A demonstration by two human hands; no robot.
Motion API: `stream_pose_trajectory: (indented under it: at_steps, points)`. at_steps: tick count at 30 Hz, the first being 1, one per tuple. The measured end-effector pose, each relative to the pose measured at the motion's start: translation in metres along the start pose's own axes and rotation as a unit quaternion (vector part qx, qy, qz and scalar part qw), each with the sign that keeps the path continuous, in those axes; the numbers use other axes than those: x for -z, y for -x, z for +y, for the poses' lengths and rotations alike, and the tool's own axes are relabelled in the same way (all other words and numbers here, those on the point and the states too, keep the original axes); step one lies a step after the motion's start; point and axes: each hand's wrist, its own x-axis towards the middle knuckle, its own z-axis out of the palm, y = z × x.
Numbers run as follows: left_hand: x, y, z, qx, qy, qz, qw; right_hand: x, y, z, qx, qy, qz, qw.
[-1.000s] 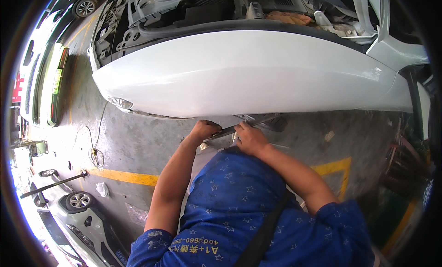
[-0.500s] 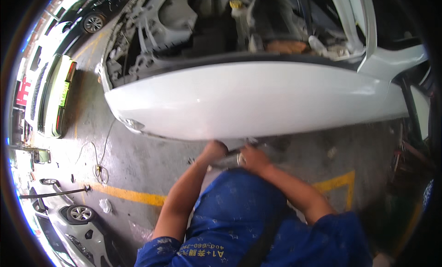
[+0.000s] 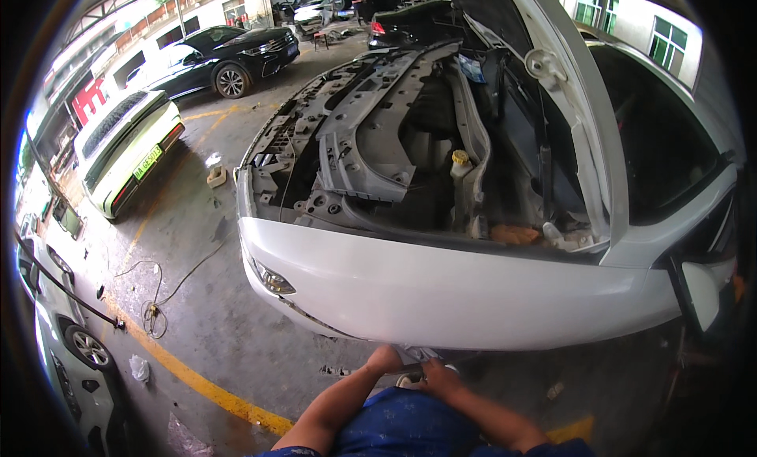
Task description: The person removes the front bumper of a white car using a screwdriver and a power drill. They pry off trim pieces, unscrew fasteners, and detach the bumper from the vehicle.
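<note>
left hand [image 3: 384, 359]: at the lower edge of the white fender [image 3: 473, 299], fingers curled on the near end of a dark tool [image 3: 410, 369]; how tight the grip is, i cannot tell.
right hand [image 3: 438, 376]: just right of the left hand, closed around the same tool, touching the fender's bottom edge.
tool: short and dark, lying between both hands, under the fender, near the bottom middle of the view.
car: white, hood raised, open engine bay [image 3: 394, 149] beyond the fender.
floor [image 3: 229, 331]: grey concrete with a yellow line [image 3: 189, 378] at the near left and a loose cable [image 3: 158, 299].
far left: a black car [image 3: 221, 55] and a pale green car [image 3: 126, 145], well apart from the hands.
</note>
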Motion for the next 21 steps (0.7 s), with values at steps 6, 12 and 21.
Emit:
stream_pose_trajectory:
  at_steps: [6, 12, 21]
  points:
    - [-0.018, -0.011, 0.005, 0.098, 0.045, -0.074, 0.991, 0.008, 0.006, 0.001, -0.018, 0.029, -0.031, 0.999]
    - [0.006, 0.016, 0.023, 0.116, 0.061, -0.032, 0.991, 0.011, 0.004, -0.005, -0.010, 0.032, -0.026, 0.999]
    - [0.048, 0.047, 0.058, 0.221, 0.055, -0.047, 0.973, 0.003, 0.005, -0.001, -0.039, 0.028, 0.000, 0.999]
